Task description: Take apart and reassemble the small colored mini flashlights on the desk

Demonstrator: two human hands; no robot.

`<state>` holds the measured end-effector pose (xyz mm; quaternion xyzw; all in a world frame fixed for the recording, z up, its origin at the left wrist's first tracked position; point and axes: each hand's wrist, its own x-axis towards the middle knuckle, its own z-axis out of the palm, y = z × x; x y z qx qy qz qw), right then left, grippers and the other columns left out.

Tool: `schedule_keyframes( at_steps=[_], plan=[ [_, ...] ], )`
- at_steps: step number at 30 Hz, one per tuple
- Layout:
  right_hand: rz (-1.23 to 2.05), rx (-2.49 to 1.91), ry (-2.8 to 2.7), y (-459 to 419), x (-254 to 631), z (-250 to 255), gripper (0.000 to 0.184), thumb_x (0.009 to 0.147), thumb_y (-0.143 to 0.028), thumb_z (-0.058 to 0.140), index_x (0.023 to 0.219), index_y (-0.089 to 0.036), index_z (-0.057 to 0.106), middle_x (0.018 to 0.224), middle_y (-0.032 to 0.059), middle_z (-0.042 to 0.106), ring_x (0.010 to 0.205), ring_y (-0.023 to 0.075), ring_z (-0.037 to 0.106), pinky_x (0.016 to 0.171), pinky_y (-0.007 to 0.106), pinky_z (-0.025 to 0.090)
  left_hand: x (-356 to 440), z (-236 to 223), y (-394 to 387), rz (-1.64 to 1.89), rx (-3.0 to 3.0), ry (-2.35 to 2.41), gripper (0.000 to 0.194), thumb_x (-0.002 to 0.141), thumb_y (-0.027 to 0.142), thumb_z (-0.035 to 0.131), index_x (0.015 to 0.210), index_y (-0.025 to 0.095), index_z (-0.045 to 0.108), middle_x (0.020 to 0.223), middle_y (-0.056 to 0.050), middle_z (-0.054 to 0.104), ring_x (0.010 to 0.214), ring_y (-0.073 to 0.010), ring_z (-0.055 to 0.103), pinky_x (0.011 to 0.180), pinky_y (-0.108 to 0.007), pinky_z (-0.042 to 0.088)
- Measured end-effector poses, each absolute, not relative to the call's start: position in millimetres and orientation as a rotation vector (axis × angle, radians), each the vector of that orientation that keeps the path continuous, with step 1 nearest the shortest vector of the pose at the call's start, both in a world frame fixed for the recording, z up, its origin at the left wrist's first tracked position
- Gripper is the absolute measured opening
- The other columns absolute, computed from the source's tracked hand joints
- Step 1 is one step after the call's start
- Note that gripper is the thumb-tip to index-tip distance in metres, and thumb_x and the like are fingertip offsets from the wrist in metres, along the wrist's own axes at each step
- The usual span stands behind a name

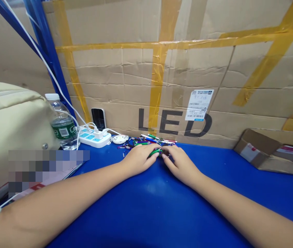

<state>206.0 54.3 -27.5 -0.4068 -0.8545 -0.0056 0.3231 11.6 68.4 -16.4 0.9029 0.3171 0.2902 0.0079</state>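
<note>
A wall of taped cardboard boxes [177,69] stands along the counter's far edge, closing it off completely. The blue counter [146,206] itself lies broad and bare through its middle and near edge, so I see plenty of open room around both forearms. A cream bag [9,117] crowds the left edge, with a water bottle [62,125] just beside it. At the right edge a flattened cardboard box [270,151] sits against the wall, well apart from my hands. Near the far left corner a white power strip [94,137] with plugs and white cables lies against the boxes, a dark phone [99,119] propped behind it and a small white round gadget [120,139] just beside it. A scatter of small coloured pens [154,139] lies along the far edge, right behind my hands. My left hand [138,159] and right hand [180,163] meet there, fingertips almost touching. The left grip is clamped on a small green pen [155,152], which lies between the two hands just short of the far edge; the right hand's fingers are curled at its end, but I cannot tell whether they close on it.
</note>
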Motion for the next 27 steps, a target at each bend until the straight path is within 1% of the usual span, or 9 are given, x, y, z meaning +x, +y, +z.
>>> schedule_keyframes(
  at_steps=[3,5,8,12,14,18,20,23,27],
  plan=[
    [-0.061,-0.993,-2.206,54.9,207.0,-26.9,0.011,0.090,-0.020,0.041,0.089,-0.020,0.052,0.093,0.0087,0.061,0.089,0.0219,0.054,0.078,0.037,0.043,12.3,-16.0,68.3,0.913,2.772,0.990,0.027,0.093,0.029,0.039,0.115,0.021,0.053,0.114,-0.004,0.064,0.102,-0.0206,0.061,0.090,-0.037,0.046],
    [-0.046,-0.953,-2.191,54.2,207.1,-26.9,0.014,0.092,-0.020,0.037,0.090,-0.020,0.051,0.096,0.0092,0.061,0.091,0.0218,0.054,0.080,0.037,0.043,13.0,-16.1,67.6,0.920,2.743,0.981,0.027,0.093,0.029,0.039,0.114,0.021,0.053,0.112,-0.004,0.065,0.101,-0.0208,0.061,0.090,-0.036,0.047],
    [0.005,-0.961,-2.179,50.8,205.7,-26.4,0.017,0.094,-0.024,0.034,0.094,-0.020,0.051,0.097,0.0095,0.062,0.091,0.0214,0.055,0.081,0.036,0.043,14.0,-16.8,66.1,0.932,2.681,0.961,0.028,0.093,0.030,0.037,0.113,0.020,0.054,0.113,-0.005,0.064,0.103,-0.0205,0.061,0.091,-0.035,0.046],
    [0.191,-1.103,-2.117,46.3,202.8,-25.0,0.021,0.095,-0.031,0.031,0.089,-0.020,0.048,0.081,0.0056,0.061,0.073,0.0185,0.057,0.068,0.031,0.044,14.1,-17.7,65.1,0.943,2.571,0.997,0.030,0.093,0.031,0.036,0.117,0.020,0.052,0.115,-0.006,0.064,0.106,-0.0202,0.060,0.093,-0.035,0.046],
    [0.274,-1.141,-2.084,45.7,202.2,-24.5,0.020,0.095,-0.031,0.031,0.087,-0.021,0.047,0.076,0.0035,0.060,0.068,0.0171,0.056,0.064,0.030,0.043,13.7,-17.4,65.4,0.921,2.568,1.006,0.032,0.094,0.032,0.036,0.120,0.021,0.051,0.117,-0.006,0.063,0.107,-0.0204,0.060,0.094,-0.035,0.045],
    [0.275,-1.137,-2.051,46.4,202.0,-24.2,0.018,0.094,-0.031,0.032,0.089,-0.021,0.046,0.082,0.0046,0.061,0.073,0.0176,0.057,0.067,0.030,0.043,12.6,-16.1,66.8,0.847,2.607,0.981,0.033,0.093,0.037,0.041,0.121,0.024,0.052,0.115,-0.004,0.064,0.105,-0.0203,0.061,0.094,-0.033,0.045],
    [0.309,-1.151,-2.052,46.7,201.7,-24.2,0.018,0.094,-0.032,0.032,0.092,-0.021,0.046,0.080,0.0038,0.061,0.072,0.0177,0.058,0.066,0.030,0.043,12.3,-16.1,67.6,0.841,2.617,0.971,0.033,0.092,0.038,0.043,0.120,0.025,0.053,0.114,-0.002,0.065,0.103,-0.0200,0.062,0.094,-0.033,0.045],
    [0.355,-1.176,-2.062,47.6,201.0,-25.0,0.019,0.094,-0.033,0.032,0.095,-0.021,0.047,0.077,0.0033,0.062,0.071,0.0181,0.060,0.067,0.030,0.044,12.4,-17.3,68.3,0.881,2.620,0.990,0.033,0.092,0.038,0.042,0.121,0.026,0.053,0.116,-0.002,0.064,0.105,-0.0200,0.061,0.095,-0.033,0.044],
    [0.322,-1.168,-2.068,50.5,200.3,-27.3,0.021,0.094,-0.032,0.034,0.101,-0.020,0.050,0.095,0.0079,0.066,0.086,0.0204,0.062,0.075,0.032,0.044,12.5,-17.7,67.2,0.918,2.607,0.992,0.032,0.093,0.036,0.040,0.120,0.024,0.054,0.117,-0.003,0.064,0.105,-0.0197,0.061,0.094,-0.032,0.045]
  ],
)
